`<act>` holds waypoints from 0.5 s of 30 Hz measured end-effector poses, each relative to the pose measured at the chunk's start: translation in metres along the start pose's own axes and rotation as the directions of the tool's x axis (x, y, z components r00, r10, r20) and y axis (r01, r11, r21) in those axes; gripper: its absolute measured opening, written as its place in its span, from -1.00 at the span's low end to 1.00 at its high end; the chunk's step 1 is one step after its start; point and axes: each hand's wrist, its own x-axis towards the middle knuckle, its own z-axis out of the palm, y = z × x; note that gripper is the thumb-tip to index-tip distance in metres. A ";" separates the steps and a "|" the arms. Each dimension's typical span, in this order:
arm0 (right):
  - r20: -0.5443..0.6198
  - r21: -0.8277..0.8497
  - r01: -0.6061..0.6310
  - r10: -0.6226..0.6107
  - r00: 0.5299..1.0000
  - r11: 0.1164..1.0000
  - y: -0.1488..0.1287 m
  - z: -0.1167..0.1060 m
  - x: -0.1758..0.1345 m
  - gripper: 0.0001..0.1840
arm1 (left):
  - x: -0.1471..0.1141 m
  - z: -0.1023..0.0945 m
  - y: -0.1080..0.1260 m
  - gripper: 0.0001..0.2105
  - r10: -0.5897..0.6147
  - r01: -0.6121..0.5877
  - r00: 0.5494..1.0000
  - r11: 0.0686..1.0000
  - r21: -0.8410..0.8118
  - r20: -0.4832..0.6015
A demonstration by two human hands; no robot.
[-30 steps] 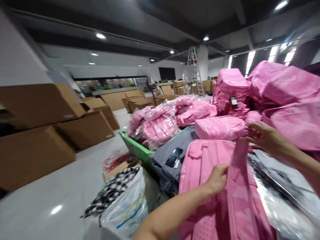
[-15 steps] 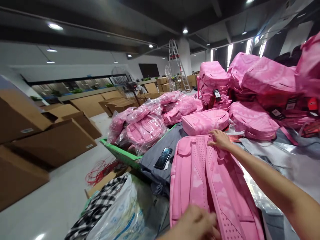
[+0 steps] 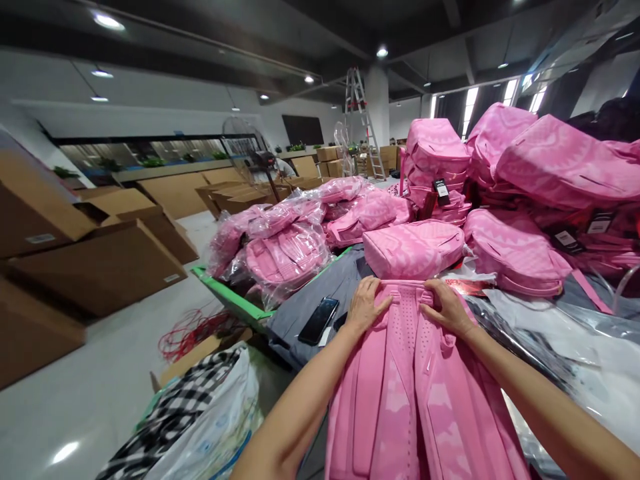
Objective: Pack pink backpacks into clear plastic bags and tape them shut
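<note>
A pink backpack (image 3: pixel 395 393) lies before me, its shoulder straps and back panel facing up. My left hand (image 3: pixel 367 303) grips its top edge on the left, thumb over the strap's upper end. On the right side of that same edge, my right hand (image 3: pixel 447 307) is closed round the fabric beside the other strap. Just beyond the top edge lies another pink backpack (image 3: pixel 413 247) on its side. The lower end of the held backpack runs out of view.
Pink backpacks (image 3: pixel 565 157) are piled at the right. Plastic-wrapped backpacks (image 3: pixel 290 257) fill a green-edged bin (image 3: pixel 225 297). A phone (image 3: pixel 319 320) lies on grey cloth left of me. Clear plastic bags (image 3: pixel 575 333) lie at the right; cardboard boxes (image 3: pixel 100 267) stand at the left.
My left hand has moved up from the backpack's lower part to its top left edge and taken hold. My right hand has stayed at the top right. The view has shifted slightly.
</note>
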 end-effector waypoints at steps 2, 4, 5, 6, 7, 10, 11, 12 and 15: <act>-0.040 -0.044 0.005 -0.006 0.999 0.999 -0.008 0.000 -0.011 -0.61 | -0.018 0.003 0.005 -0.61 0.094 -0.087 0.993 0.992 0.095 -0.068; -0.044 -0.105 0.004 -0.009 0.999 0.994 -0.018 -0.002 -0.025 -0.60 | -0.036 0.007 0.007 -0.61 0.125 -0.106 0.983 0.984 0.145 -0.133; -0.028 -0.127 0.007 -0.010 1.000 0.992 -0.023 -0.004 -0.034 -0.59 | -0.046 0.009 0.008 -0.63 0.126 -0.103 0.980 0.983 0.150 -0.154; 0.000 -0.140 0.012 -0.012 1.000 0.990 -0.027 -0.006 -0.044 -0.59 | -0.054 0.012 0.008 -0.65 0.128 -0.104 0.979 0.983 0.149 -0.160; 0.034 -0.145 0.015 -0.011 0.999 0.989 -0.030 -0.009 -0.053 -0.60 | -0.063 0.016 0.008 -0.66 0.131 -0.109 0.980 0.983 0.147 -0.149; 0.148 -0.127 -0.013 0.032 0.989 0.992 -0.029 -0.016 -0.076 -0.63 | -0.077 0.026 0.007 -0.71 0.113 -0.108 0.993 0.984 0.141 -0.025; 0.193 -0.122 -0.037 0.060 0.979 0.992 -0.026 -0.016 -0.078 -0.64 | -0.077 0.030 0.006 -0.73 0.085 -0.091 0.995 0.985 0.145 0.043; 0.243 -0.123 -0.067 0.096 0.965 0.990 -0.021 -0.016 -0.077 -0.65 | -0.073 0.034 0.005 -0.76 0.043 -0.061 0.992 0.986 0.156 0.117; 0.388 -0.223 -0.201 0.276 0.879 0.954 -0.003 -0.005 -0.057 -0.63 | -0.046 0.044 0.001 -0.70 -0.137 0.070 0.944 0.973 0.221 0.301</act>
